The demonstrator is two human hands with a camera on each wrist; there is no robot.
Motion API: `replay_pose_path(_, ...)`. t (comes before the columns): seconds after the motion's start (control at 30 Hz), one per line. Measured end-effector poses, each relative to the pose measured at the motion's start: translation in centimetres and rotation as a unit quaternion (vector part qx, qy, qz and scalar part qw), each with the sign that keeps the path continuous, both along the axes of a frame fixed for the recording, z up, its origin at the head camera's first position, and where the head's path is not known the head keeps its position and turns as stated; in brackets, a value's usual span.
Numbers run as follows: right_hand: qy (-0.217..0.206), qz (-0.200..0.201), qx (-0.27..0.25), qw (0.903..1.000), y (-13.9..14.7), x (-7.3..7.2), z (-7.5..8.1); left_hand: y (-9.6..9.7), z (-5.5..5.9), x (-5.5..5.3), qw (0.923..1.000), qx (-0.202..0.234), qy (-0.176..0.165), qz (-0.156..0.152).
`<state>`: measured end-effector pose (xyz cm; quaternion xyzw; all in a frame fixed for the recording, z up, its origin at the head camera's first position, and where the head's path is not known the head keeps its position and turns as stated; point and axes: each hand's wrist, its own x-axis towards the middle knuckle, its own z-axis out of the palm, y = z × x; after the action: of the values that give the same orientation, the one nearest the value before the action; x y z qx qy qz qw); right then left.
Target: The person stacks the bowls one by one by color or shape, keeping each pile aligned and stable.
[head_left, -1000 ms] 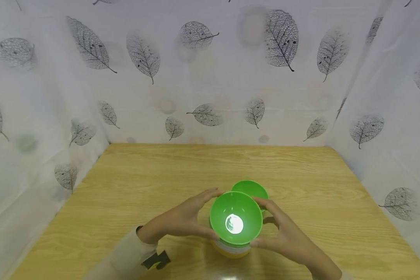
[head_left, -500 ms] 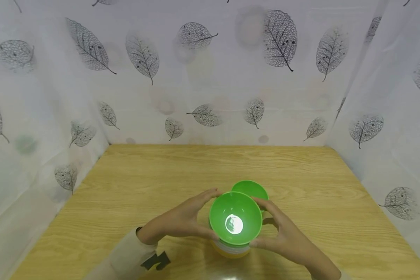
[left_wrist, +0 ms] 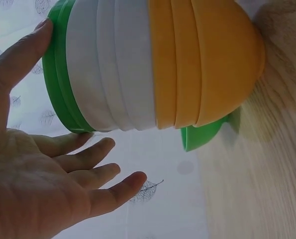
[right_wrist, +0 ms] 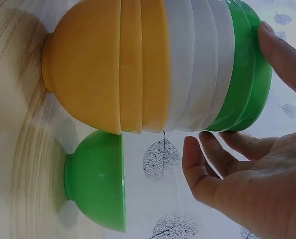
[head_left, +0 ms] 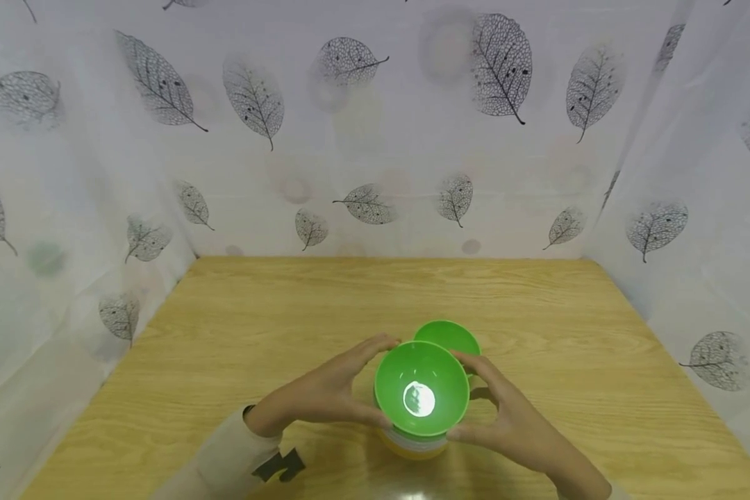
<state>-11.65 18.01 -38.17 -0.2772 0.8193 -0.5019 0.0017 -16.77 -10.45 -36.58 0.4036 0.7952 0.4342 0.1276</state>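
Observation:
A stack of bowls stands upright on the table: orange bowls (left_wrist: 217, 64) at the bottom, white bowls (right_wrist: 197, 64) in the middle and two green ones on top. Looking down from the head view, I see into the top green bowl (head_left: 421, 378), with a bright reflection inside. My left hand (head_left: 325, 392) holds its rim from the left between thumb and forefinger, its other fingers spread below. On the opposite side my right hand (head_left: 509, 420) grips the rim with thumb and fingertips. A separate green bowl (right_wrist: 98, 181) sits on the table just behind the stack, partly hidden in the head view.
The wooden table (head_left: 256, 312) reaches back to a pale curtain (head_left: 387, 146) printed with dark leaves, which also runs along both sides. A dark strap end (head_left: 279, 465) hangs by the left sleeve (head_left: 225, 455).

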Motion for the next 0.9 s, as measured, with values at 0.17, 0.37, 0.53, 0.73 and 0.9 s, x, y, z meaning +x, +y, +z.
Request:
replay_pose_path(0.17, -0.006, 0.011, 0.018, 0.9998, 0.6, -0.4, 0.6, -0.2, 0.5, -0.2, 0.9997, -0.012, -0.016, 0.016)
replay_pose_path(0.37, 0.007, -0.096, -0.058, 0.9937, 1.5, -0.9, 1.7, -1.1, 2.2, -2.2, 0.9965, 0.064, -0.014, 0.052)
replay_pose_path(0.53, 0.016, -0.182, -0.147, 0.9721, 1.9, -1.3, 2.0, -1.5, 3.3, -4.6, 0.9909, 0.095, -0.065, 0.070)
replay_pose_path(0.73, -0.023, -0.147, -0.279, 0.9487, 2.1, -2.1, 1.1, 0.2, 1.8, -7.8, 0.9756, 0.152, -0.123, 0.099)
replay_pose_path(0.9, -0.079, -0.124, -0.287, 0.9466, 2.6, -2.7, 0.0, 2.2, -0.4, -10.1, 0.9641, 0.180, -0.158, 0.114)
